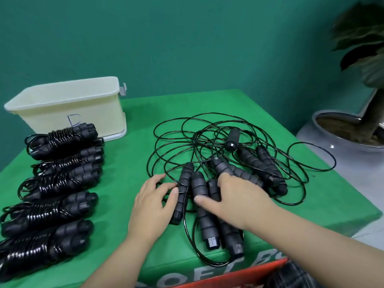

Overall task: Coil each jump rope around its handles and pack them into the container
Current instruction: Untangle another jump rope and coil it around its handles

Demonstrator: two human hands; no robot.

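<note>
Five coiled jump ropes [62, 183], eight loose handles [199, 188], one container [68, 107], one potted plant [357, 100], two hands [153, 196].

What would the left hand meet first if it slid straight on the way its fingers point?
Probably the nearest loose handle: the left hand points up and right, its fingertips already at or almost touching that handle. Contact is hard to judge here.

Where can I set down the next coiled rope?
Bare green cloth lies between the coiled ropes and the loose tangle, in front of the container. Bare too: the far cloth strip behind the tangle. Crowded: the centre, where both hands work.
</note>
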